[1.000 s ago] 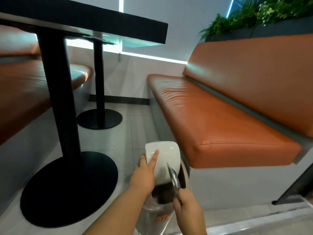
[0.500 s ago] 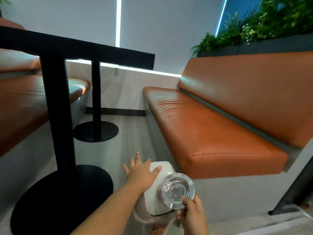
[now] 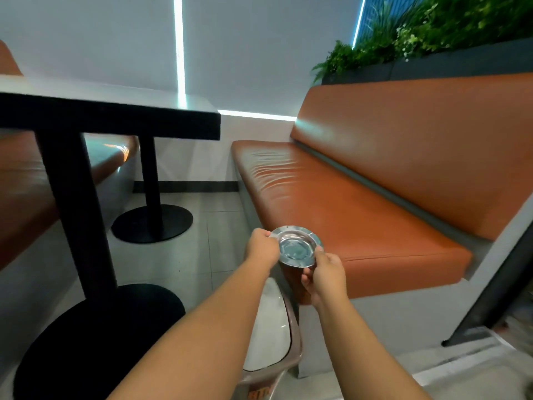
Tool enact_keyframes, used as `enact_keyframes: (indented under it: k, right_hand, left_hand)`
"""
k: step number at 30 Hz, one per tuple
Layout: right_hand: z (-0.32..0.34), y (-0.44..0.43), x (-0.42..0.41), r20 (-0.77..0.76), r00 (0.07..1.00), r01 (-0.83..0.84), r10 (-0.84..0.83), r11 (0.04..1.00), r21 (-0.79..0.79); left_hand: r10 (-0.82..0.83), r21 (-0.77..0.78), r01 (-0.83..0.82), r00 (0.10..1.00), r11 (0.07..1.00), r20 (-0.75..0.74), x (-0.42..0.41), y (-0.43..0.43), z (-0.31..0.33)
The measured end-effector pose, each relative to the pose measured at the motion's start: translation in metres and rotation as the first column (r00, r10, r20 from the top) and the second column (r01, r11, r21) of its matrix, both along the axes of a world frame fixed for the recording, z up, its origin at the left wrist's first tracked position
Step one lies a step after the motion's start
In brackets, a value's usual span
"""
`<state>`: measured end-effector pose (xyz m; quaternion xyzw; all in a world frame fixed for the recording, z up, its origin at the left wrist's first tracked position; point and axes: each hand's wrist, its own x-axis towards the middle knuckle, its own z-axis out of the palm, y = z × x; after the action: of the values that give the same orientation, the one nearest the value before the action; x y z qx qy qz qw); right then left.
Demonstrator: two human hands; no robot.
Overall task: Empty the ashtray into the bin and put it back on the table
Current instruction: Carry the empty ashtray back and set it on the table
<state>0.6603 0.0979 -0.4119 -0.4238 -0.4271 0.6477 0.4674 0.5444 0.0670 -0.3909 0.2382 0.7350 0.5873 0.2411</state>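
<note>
From the head camera, both bare forearms reach forward and meet at a round metal ashtray (image 3: 297, 246), which is held in the air, bowl facing up, above the floor and in front of the near corner of the orange seat (image 3: 346, 203). The left hand (image 3: 262, 246) is closed on the ashtray's left rim, fingers curled over the edge, and the right hand (image 3: 324, 272) grips the right rim from below and beside, thumb on top of the rim. The ashtray's bowl looks shiny and bare, with notches visible in its flat rim. Directly under the forearms stands the bin (image 3: 277, 339), a brownish body with a white swing lid that lies shut; it sits on the tiled floor (image 3: 184, 255) just beside the grey base of the seat. The ashtray is well above the bin and a little farther from the camera than it. To the left is the bench (image 3: 115, 119), a dark-edged top with a pale reflective surface, carried on two black posts with round black base plates; the nearer base plate lies close to the bin. The ashtray is lower than the bench top and apart from it to the right. Behind the orange backrest runs a dark planter (image 3: 432, 33) filled with green foliage, and a bright vertical light strip (image 3: 179, 50) runs down the pale wall beyond the bench.
</note>
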Motion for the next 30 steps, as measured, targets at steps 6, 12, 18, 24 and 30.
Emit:
enact_keyframes:
  k: [6, 12, 18, 24, 30]
  right_hand:
    - [0.121, 0.056, 0.013, 0.291, 0.927, 0.195, -0.235, 0.968, 0.159]
    - [0.292, 0.079, 0.019, 0.398, 0.89, 0.159, -0.222, 0.97, 0.186]
    - [0.47, 0.053, -0.038, 0.372, 0.918, 0.038, -0.137, 0.965, 0.26]
    - [0.534, 0.007, -0.161, 0.344, 0.933, -0.196, 0.108, 0.952, 0.233]
    - [0.535, -0.038, -0.336, 0.228, 0.917, -0.358, 0.328, 0.928, 0.104]
  left_hand:
    - [0.086, 0.084, -0.112, 0.958, 0.99, 0.273, 0.046, 0.028, 0.117]
    - [0.044, 0.132, -0.081, 0.963, 0.988, 0.266, 0.056, 0.03, 0.296]
    - [0.022, 0.135, -0.052, 0.977, 0.99, 0.213, -0.007, -0.009, 0.476]
    - [0.095, 0.137, -0.127, 0.971, 0.982, 0.218, -0.139, -0.065, 0.536]
    - [0.23, 0.077, -0.258, 0.936, 0.963, 0.266, -0.313, -0.111, 0.538]
